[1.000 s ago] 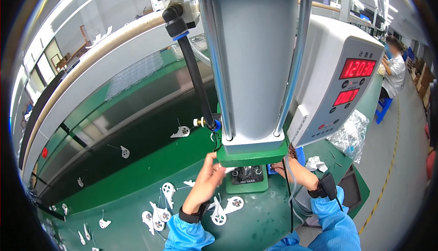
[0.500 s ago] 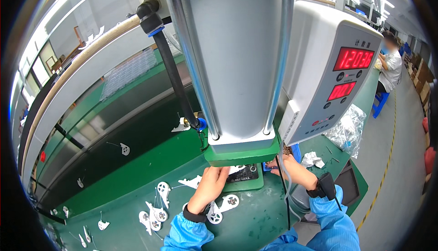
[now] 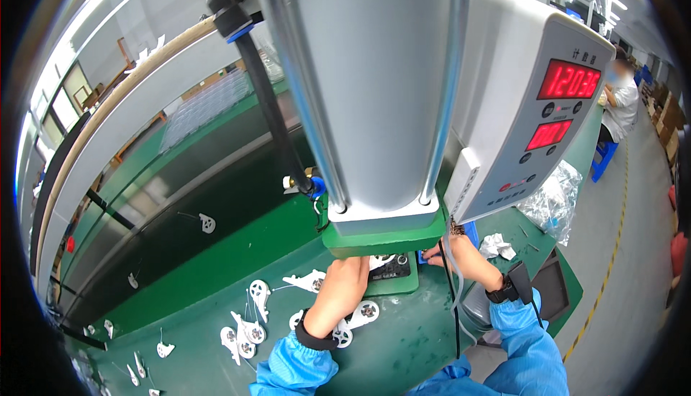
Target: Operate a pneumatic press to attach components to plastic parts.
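My left hand [image 3: 347, 281] reaches under the green block [image 3: 385, 238] of a press, its fingertips hidden there. Right beside its fingers, a white plastic part [image 3: 380, 261] lies at the black fixture [image 3: 392, 268] on a green base. I cannot tell whether the fingers grip that part. My right hand [image 3: 468, 258] is right of the fixture, behind a grey cable, at the edge of a blue tray [image 3: 471, 233] of small brownish pieces. Its fingers are drawn together; what they hold is too small to make out. White parts with round wheels [image 3: 363, 313] lie around my left wrist.
The press's grey cylinder [image 3: 374, 94] fills the upper middle, with a counter box [image 3: 533, 108] to its right. More white wheeled parts [image 3: 248, 335] lie at left. Crumpled white paper [image 3: 497, 246] and a clear plastic bag [image 3: 554, 202] lie at right. A person [image 3: 620, 101] sits far right.
My left hand has moved slightly up and right, farther under the press block, hiding its fingertips. My right hand has stayed by the blue tray. The whole view has shifted a little.
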`<state>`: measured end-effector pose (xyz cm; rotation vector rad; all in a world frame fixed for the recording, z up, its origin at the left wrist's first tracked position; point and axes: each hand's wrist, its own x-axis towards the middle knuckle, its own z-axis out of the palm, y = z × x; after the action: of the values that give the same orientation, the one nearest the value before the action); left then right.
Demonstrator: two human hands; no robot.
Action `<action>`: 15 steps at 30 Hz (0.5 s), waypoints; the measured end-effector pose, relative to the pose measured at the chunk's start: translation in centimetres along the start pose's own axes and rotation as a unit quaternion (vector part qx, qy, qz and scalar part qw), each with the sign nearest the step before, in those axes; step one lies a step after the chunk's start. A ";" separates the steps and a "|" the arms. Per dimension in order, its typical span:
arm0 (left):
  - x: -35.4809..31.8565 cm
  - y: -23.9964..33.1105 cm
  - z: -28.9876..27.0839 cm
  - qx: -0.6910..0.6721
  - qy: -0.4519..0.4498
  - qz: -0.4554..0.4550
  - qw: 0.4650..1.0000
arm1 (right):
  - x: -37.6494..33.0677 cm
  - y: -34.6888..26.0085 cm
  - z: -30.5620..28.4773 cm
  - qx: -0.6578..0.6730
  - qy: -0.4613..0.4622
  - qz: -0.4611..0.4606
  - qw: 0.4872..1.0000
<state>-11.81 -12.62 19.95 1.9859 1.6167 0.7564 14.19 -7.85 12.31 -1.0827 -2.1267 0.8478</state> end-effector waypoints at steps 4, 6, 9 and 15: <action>0.0 -0.4 -0.2 -0.084 -0.004 -0.014 0.996 | 0.6 -1.9 -0.3 -0.004 0.060 -0.012 0.998; 1.4 -2.2 -1.6 -0.203 -0.107 0.020 0.973 | 0.2 -3.4 -1.2 -0.001 0.080 0.019 0.997; 5.3 -4.2 -4.6 -0.230 -0.059 -0.026 0.971 | 0.0 -3.4 -0.8 -0.008 0.172 0.056 0.983; 16.8 -22.8 1.1 0.286 0.178 -0.018 0.942 | -1.2 -2.2 1.3 -0.117 0.267 -0.001 0.956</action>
<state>-24.98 8.37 6.09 2.2901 2.2866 0.7173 12.79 -10.18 12.88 -1.2595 -1.7866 0.2529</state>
